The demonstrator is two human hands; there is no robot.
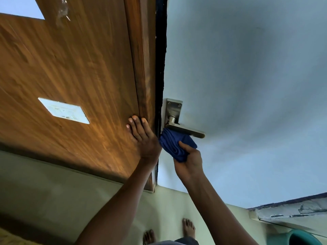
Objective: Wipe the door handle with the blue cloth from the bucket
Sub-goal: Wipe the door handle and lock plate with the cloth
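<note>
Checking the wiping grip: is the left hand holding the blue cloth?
No, the right hand holds the blue cloth under the door handle, while the left hand lies flat on the wood.

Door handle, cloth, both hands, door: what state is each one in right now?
door handle: lever level, cloth pressed under it
blue cloth: bunched, held in right hand
right hand: closed on cloth
left hand: flat on wooden panel
blue door: unclear whether open
</note>
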